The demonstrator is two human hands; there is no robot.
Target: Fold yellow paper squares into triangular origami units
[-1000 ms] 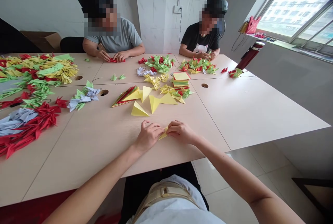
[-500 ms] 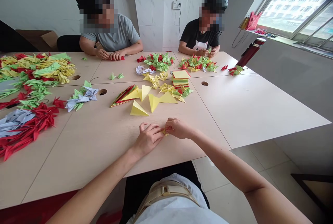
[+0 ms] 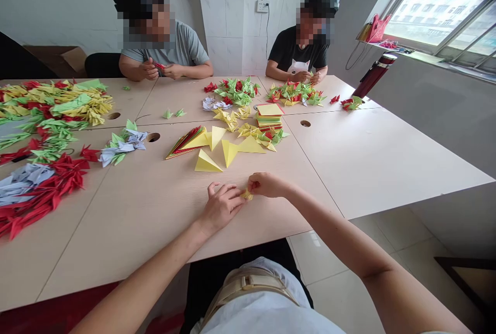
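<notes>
A small piece of folded yellow paper [image 3: 247, 196] lies on the table close to its front edge. My left hand [image 3: 221, 205] holds it down on the left, fingertips pressed on its side, thumb tucked out of sight. From the right, my right hand [image 3: 266, 185] pinches at the paper's upper edge, thumb and fingers together; the exact contact is partly hidden. Just beyond my hands sit larger folded yellow sheets [image 3: 208, 161], and behind them a fanned stack of red, green and yellow folded paper [image 3: 186, 143].
A stack of square paper [image 3: 269, 117] stands mid-table beside yellow cranes [image 3: 228, 119]. Piles of coloured cranes [image 3: 50, 104] cover the left side. Across the table, two people handle paper; a dark red flask [image 3: 374, 75] stands at the far right. Round holes [image 3: 153, 137] pierce the tabletop.
My right hand has shifted slightly up and right, showing more of the yellow paper. My left hand stays put. The person at the far left has lifted a red piece off the table.
</notes>
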